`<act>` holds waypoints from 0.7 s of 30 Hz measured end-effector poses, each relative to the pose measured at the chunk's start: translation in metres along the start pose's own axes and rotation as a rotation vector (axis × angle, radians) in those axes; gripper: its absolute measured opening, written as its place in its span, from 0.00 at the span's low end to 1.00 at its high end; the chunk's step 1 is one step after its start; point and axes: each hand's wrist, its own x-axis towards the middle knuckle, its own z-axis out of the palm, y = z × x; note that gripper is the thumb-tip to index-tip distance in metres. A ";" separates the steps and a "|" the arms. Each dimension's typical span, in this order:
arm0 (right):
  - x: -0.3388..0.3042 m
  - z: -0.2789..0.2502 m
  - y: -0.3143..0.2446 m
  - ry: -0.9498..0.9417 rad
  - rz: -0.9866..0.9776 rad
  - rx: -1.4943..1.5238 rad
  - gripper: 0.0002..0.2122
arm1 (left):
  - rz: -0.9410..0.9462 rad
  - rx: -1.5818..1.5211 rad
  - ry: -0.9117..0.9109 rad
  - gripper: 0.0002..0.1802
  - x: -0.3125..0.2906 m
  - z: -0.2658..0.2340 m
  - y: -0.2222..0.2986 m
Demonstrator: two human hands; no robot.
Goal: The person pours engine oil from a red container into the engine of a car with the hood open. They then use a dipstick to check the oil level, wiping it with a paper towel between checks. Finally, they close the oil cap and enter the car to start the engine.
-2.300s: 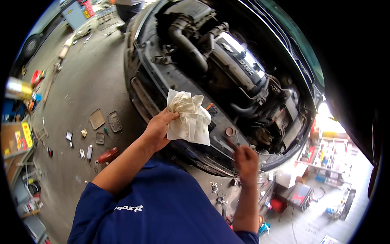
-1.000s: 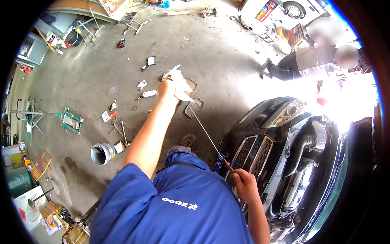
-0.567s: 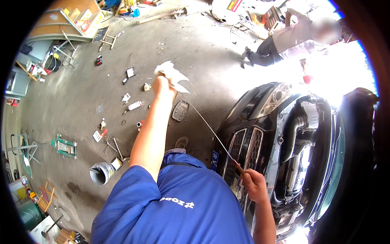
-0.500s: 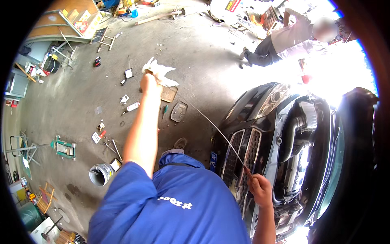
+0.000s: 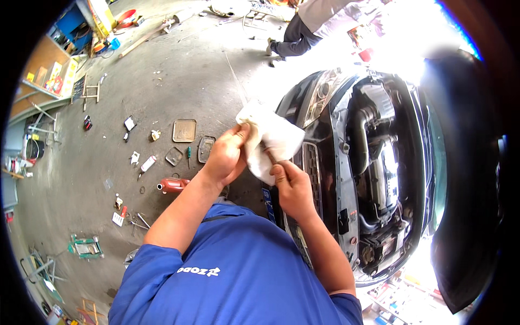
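Note:
My left hand (image 5: 225, 157) is closed on a white cloth (image 5: 281, 135), bunched at the fingers and hanging loose to the right. In my right hand (image 5: 295, 189) is the reddish-brown handle of a dipstick (image 5: 235, 77), pinched between thumb and fingers. The cloth covers part of the dipstick. Its thin metal rod shows beyond the cloth, pointing away over the floor. Both hands are close together in front of my chest. Just right of them stands a dark car (image 5: 319, 127) with its hood up and the engine (image 5: 382, 168) exposed.
On the floor to the left lie metal trays (image 5: 184, 121), a green screwdriver (image 5: 189, 154), a white spray can (image 5: 147, 163) and a red container (image 5: 174, 185). A green floor jack (image 5: 85, 247) sits farther left. Another person (image 5: 295, 38) stands beyond the car's front.
My left hand has drawn back from far out with the cloth to my right hand. My right hand has risen toward it with the dipstick. The view has shifted.

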 end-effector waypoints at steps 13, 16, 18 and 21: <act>-0.136 -0.108 0.074 -0.158 0.127 -0.184 0.05 | 0.543 0.331 0.685 0.09 0.108 -0.187 0.149; -0.168 -0.157 0.087 -0.058 0.268 -0.091 0.07 | 0.373 0.391 0.273 0.10 0.101 -0.271 0.229; -0.212 -0.175 0.093 0.080 0.417 -0.054 0.10 | 0.314 0.756 0.424 0.11 0.113 -0.168 0.137; -0.240 -0.175 0.132 0.248 0.436 0.147 0.16 | 0.191 1.239 0.323 0.17 0.109 -0.140 0.057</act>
